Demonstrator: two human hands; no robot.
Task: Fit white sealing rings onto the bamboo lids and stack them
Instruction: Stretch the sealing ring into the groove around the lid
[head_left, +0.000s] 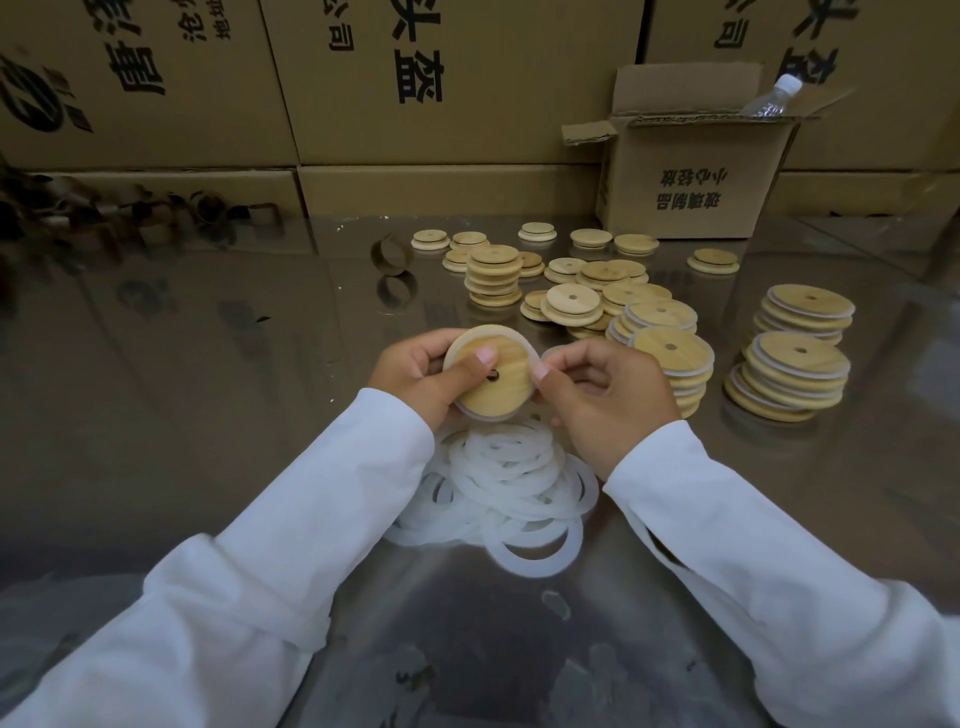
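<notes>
A round bamboo lid (506, 382) with a small centre hole is held above the table, a white sealing ring showing round its lower edge. My left hand (421, 376) grips its left side, thumb pressed on the top face. My right hand (605, 392) pinches the lid's right edge with thumb and fingers. Below my hands lies a heap of loose white sealing rings (511, 480). Stacks of ringed lids (797, 353) stand at the right, another stack (672, 358) just beside my right hand. Bare lids (571, 301) lie scattered farther back.
A shiny metal table (208, 389) carries everything. An open cardboard box (691, 171) with a plastic bottle (769, 96) in it stands at the back right. Large cartons (415, 83) wall off the rear. A short cardboard tube (389, 253) lies behind the lids.
</notes>
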